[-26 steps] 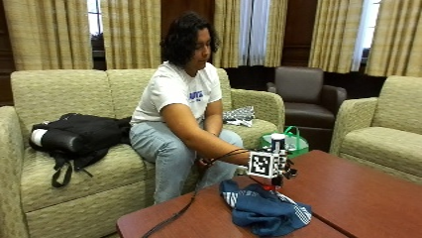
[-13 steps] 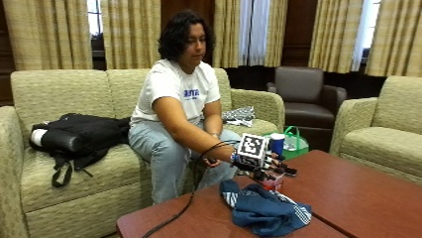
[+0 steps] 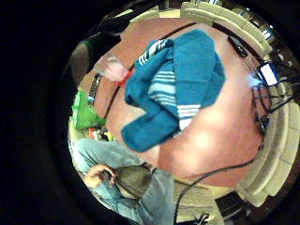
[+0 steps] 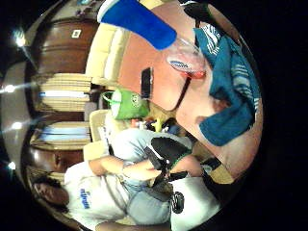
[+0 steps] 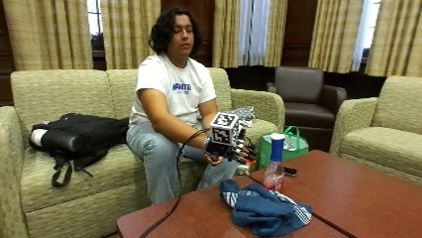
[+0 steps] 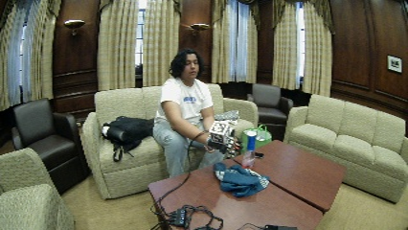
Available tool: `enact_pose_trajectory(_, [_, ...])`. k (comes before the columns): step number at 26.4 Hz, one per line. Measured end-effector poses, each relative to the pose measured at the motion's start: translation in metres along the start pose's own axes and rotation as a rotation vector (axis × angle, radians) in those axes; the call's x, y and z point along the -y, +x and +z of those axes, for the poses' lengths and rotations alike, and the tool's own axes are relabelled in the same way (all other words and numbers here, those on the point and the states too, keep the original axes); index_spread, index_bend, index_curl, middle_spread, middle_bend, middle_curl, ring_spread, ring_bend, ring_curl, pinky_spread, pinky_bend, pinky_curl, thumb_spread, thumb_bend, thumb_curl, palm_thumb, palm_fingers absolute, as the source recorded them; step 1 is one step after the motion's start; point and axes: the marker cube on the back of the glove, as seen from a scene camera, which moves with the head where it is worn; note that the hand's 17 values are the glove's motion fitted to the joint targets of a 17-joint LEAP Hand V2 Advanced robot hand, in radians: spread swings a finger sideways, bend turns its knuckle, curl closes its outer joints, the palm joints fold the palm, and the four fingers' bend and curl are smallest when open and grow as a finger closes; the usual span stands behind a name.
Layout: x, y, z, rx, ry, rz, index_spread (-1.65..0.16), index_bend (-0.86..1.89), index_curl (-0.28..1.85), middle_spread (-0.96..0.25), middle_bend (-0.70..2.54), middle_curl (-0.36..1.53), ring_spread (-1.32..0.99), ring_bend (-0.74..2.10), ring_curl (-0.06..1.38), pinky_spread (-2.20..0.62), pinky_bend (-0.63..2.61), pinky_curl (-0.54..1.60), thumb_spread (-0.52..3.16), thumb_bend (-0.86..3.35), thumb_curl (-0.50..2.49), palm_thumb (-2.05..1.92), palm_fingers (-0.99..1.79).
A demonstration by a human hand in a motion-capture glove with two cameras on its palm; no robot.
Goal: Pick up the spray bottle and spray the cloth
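Your gloved right hand (image 5: 229, 148) hangs beside the spray bottle (image 5: 274, 163) — not touching, fingers loosely curled, holding nothing. The bottle stands on the table (image 5: 369, 193), touching the blue cloth (image 5: 264, 210).

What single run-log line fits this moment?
right hand: open, beside spray bottle | bottle: upright on table | cloth: by bottle

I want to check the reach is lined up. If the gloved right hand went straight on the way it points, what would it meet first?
Most likely the spray bottle, standing just ahead of the gloved right hand; depth is uncertain.
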Motion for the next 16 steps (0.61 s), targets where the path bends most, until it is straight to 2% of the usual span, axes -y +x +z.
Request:
enact_pose_trajectory(10, [-0.062,0.022,-0.042,-0.109,0.046,-0.006,-0.42,0.13,0.3,-0.19,0.19,0.36,-0.2,0.37,0.33,0.17,0.3,0.35,0.85,-0.04,0.43,0.52,0.43])
enact_pose_trajectory(16, [-0.094,0.015,-0.022,-0.078,0.072,-0.01,-0.43,0.13,0.29,-0.19,0.18,0.36,-0.2,0.37,0.33,0.17,0.31,0.35,0.86,-0.04,0.4,0.51,0.44])
